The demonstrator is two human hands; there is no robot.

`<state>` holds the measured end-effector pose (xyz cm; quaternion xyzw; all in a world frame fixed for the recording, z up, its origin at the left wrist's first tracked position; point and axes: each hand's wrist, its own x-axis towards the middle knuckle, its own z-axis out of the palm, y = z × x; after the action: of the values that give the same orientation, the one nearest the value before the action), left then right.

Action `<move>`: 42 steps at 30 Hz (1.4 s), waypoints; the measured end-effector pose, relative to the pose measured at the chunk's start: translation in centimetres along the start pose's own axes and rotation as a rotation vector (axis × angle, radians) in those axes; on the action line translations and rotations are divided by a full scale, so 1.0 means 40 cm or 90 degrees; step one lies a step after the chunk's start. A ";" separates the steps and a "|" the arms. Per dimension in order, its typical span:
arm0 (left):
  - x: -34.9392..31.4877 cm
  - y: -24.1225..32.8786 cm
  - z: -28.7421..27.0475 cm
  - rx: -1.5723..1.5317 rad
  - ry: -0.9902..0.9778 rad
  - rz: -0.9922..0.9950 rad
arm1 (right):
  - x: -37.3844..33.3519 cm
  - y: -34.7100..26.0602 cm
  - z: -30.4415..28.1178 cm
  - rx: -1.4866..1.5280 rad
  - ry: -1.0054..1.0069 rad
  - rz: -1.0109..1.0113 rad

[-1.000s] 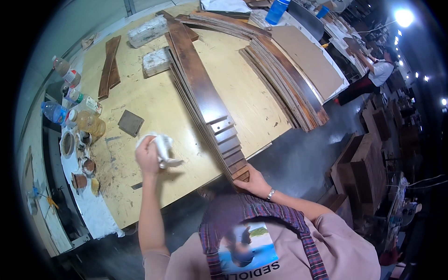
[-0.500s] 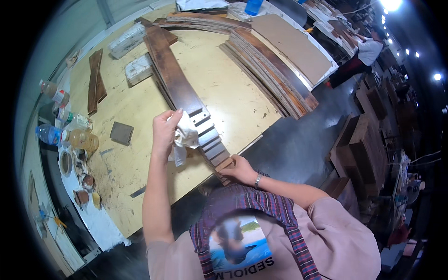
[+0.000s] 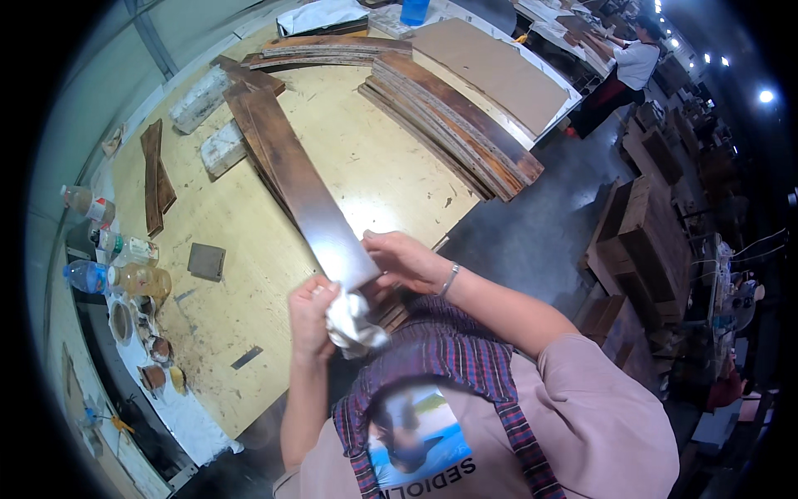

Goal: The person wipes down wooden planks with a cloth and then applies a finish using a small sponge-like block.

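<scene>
A long brown wooden board slants toward me across the table, its glossy near end between my hands. Bunched in my left hand is a white cloth, and that hand's fingers meet the left corner of the board's end. My right hand is curled at the right edge of the same end, its thumb side raised and its lower fingers partly hidden by the board. Other boards lie under this one. Below its end, wooden strip ends show near my apron.
Curved boards are stacked at the right of the table. White-covered blocks, crossed strips and a small dark block lie left. Bottles and cups line the left edge. A person stands far right.
The top board has come toward me and covers the stepped, light-striped ends seen before. My left hand with the cloth has moved nearer; my right hand has shifted up from the strip ends.
</scene>
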<state>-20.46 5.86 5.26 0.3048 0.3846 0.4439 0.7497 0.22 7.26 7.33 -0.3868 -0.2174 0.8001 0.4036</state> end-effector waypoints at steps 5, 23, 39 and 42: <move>-0.069 -0.011 -0.007 0.251 0.005 0.011 | 0.020 0.042 -0.026 0.103 -0.136 -0.019; 0.132 0.426 -0.246 0.675 0.455 0.557 | -0.234 0.056 -0.045 -0.308 -0.257 0.058; 0.055 0.392 -0.223 0.048 0.465 0.423 | -0.200 -0.065 -0.168 -0.295 -0.301 0.065; 0.089 0.231 -0.206 -0.333 -0.296 0.290 | -0.136 -0.082 -0.158 -0.303 -0.332 0.140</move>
<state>-30.31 13.90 7.27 0.2733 0.0022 0.6007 0.7513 8.87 4.96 8.09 -0.2739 -0.4500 0.8375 0.1451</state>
